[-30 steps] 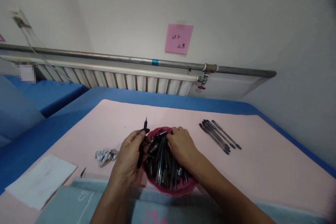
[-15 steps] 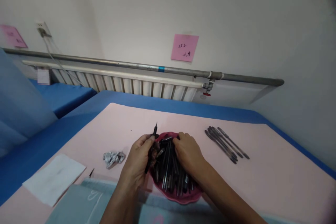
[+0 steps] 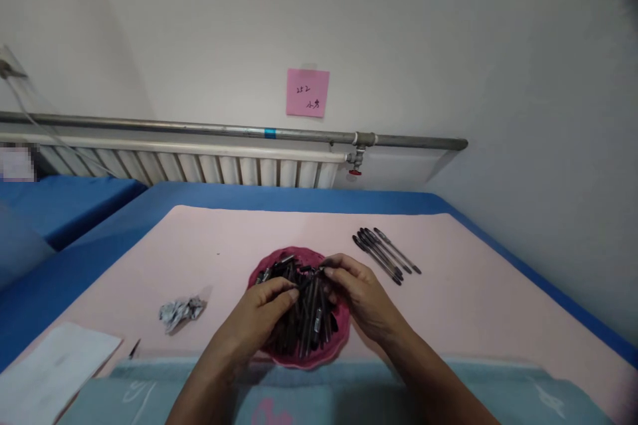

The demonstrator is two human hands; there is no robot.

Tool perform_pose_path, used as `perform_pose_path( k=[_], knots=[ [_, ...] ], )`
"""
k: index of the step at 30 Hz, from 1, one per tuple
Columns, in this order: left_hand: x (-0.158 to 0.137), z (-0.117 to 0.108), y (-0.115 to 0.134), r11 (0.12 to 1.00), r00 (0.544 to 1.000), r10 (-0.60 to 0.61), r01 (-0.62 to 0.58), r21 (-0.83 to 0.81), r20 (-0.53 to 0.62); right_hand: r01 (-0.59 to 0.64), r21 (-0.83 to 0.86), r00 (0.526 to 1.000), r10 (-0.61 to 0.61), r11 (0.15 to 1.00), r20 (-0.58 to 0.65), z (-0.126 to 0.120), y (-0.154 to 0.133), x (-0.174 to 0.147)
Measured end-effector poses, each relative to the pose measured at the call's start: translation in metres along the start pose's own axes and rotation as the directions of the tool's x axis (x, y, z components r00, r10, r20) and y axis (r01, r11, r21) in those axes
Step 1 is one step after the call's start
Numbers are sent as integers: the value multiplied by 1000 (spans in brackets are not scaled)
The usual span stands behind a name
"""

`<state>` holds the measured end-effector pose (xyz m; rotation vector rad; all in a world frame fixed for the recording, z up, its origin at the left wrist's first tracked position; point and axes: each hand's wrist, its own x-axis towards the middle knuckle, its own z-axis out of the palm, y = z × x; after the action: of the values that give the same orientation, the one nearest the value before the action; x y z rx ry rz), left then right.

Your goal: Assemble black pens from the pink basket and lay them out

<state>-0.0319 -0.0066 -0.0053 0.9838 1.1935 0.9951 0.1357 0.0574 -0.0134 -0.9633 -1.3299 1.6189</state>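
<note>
A dark red scalloped basket point(image 3: 343, 339) stands in front of me, filled with black and clear pen parts point(image 3: 312, 319). Over its left side my left hand point(image 3: 266, 309) pinches a dark pen, mostly hidden by the fingers and hard to tell from the parts below. My right hand point(image 3: 361, 292) is over the right rim, thumb and fingers closed on something small and dark that I cannot make out. Both sets of fingertips are close together. Beyond my right hand, several capped black pens point(image 3: 383, 252) lie side by side on the pink sheet.
The pink sheet point(image 3: 224, 232) covers a blue table point(image 3: 299, 198). Crumpled paper point(image 3: 180, 313), a white sheet of paper point(image 3: 60, 365) and a small dark pointed piece point(image 3: 134, 348) lie left. Blue-green cloth point(image 3: 309, 398) runs along the near edge. A radiator point(image 3: 249, 170) and pipe stand behind.
My view has turned to the right. My left hand has lowered over the basket, and the pen tip that stuck up from it no longer shows. My right hand's fingers have come nearer to it.
</note>
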Motion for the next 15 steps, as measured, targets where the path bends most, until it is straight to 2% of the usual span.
perform_pose_path(
  k=[12,15],
  knots=[
    [1,-3,-5,990,999,-7,1,138,39,-25,-141,996,38,990,84,0,-9,-4],
    [1,-3,-5,991,999,-14,8,130,49,-40,-116,994,51,992,92,1,-10,-6]
  ],
)
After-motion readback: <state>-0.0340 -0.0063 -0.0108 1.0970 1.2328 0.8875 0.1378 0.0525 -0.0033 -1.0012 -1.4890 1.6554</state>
